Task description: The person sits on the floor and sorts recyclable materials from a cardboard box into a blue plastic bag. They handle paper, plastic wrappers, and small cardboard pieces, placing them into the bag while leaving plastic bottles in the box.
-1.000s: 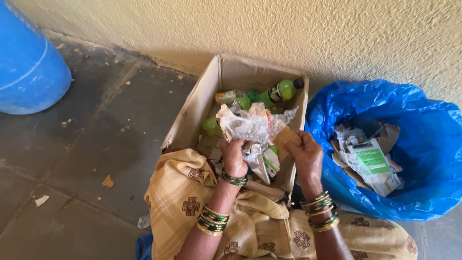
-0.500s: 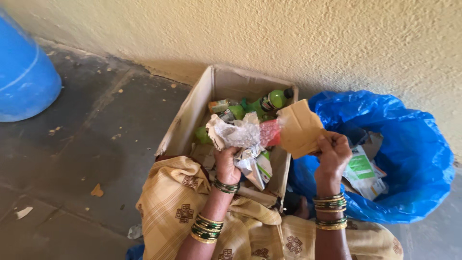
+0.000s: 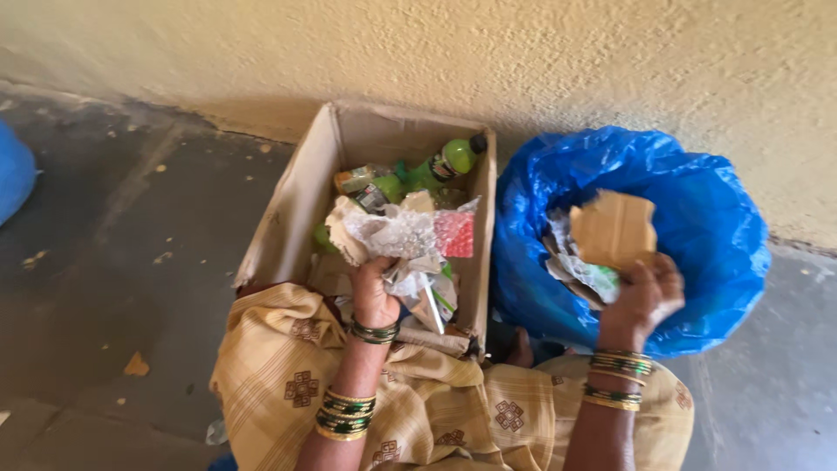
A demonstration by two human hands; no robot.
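My left hand (image 3: 373, 292) grips a crumpled wad of clear plastic and paper wrapping (image 3: 392, 234) above an open cardboard box (image 3: 292, 205). Green plastic bottles (image 3: 440, 164) and other scraps lie in the box. My right hand (image 3: 643, 295) holds a torn piece of brown cardboard (image 3: 614, 229) over the mouth of a blue plastic bag (image 3: 706, 218), which contains paper and packaging (image 3: 580, 270). Both wrists wear green and gold bangles.
A rough yellow wall runs behind the box and the bag. A blue barrel (image 3: 13, 179) shows at the far left edge. The dark stone floor (image 3: 113, 262) carries small scraps. Yellow patterned cloth (image 3: 288, 375) covers my lap below the box.
My right hand has carried the brown cardboard piece from the box rightward to over the blue bag. My left hand keeps hold of the plastic wad. The view has shifted right.
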